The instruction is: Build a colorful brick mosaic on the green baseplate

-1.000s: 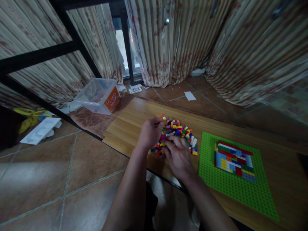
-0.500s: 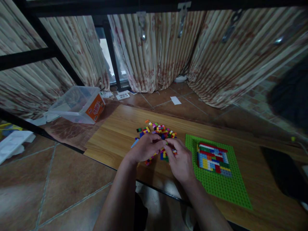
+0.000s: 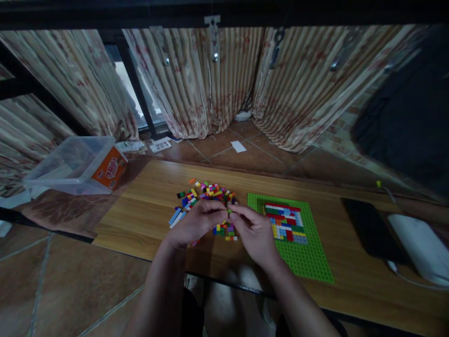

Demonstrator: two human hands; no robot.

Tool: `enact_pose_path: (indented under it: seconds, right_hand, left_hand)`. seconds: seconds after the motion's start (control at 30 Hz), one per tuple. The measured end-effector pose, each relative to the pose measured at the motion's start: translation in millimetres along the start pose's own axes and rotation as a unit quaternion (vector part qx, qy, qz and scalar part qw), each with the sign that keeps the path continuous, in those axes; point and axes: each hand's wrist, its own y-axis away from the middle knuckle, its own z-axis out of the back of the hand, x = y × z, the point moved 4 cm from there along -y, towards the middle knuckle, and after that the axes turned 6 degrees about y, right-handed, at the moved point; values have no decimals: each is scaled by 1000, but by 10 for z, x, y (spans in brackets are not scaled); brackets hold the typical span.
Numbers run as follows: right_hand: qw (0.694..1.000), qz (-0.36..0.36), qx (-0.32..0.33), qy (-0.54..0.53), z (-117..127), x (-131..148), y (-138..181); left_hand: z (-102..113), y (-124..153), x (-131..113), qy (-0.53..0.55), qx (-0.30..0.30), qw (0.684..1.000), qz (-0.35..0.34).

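My left hand [image 3: 199, 221] and my right hand [image 3: 255, 235] meet fingertip to fingertip above a loose pile of toy bricks [image 3: 210, 189]. Pinched between them is a small yellow-green toy brick [image 3: 229, 211], mostly covered by the fingers. The pile holds many colours and partly disappears under my hands. To the right of my right hand lies a green baseplate [image 3: 308, 262]. On it sits a flat, built block of mixed bricks [image 3: 289, 222] in red, white, blue, yellow and grey, its left edge partly behind my right hand.
The wooden table [image 3: 140, 201] runs across the view. At the far left stands a clear plastic box [image 3: 75, 173] with an orange label. A black tablet-like slab [image 3: 372, 229] and a white device [image 3: 421, 245] with a cable lie at the right. Curtains hang behind.
The view has swung to the right, so everything appears further left and the white device shows. Both hands stay together over the pile, still pinching.
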Motion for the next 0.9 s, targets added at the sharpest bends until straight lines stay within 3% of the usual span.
enact_pose_path:
  seconds: [0.1, 0.23, 0.37, 0.47, 0.57, 0.77, 0.9]
  right_hand:
    - [995, -63, -24, -78, 115, -33, -17]
    - [960, -131, -106, -224, 436, -114, -90]
    - [948, -152, -159, -230, 887, -214, -142]
    - [955, -151, -223, -128, 1228, -299, -100]
    - [964, -150, -208, 64, 1410, -352, -35]
    - [945, -95, -110, 292, 1392, -312, 27]
    - [933, -66, -73, 347, 1329, -264, 10]
  left_hand:
    - [-35, -32, -32, 5, -21, 1000, -18]
    - [-2, -103, 28, -44, -81, 996, -8]
    - [12, -148, 54, -157, -111, 981, 5]
    - [-26, -166, 21, -195, -104, 975, 1]
    - [-60, -184, -9, -204, -98, 974, -7]
    - [-65, -193, -16, -209, -107, 972, -14]
    - [-69, -186, -14, -213, -112, 970, -22]
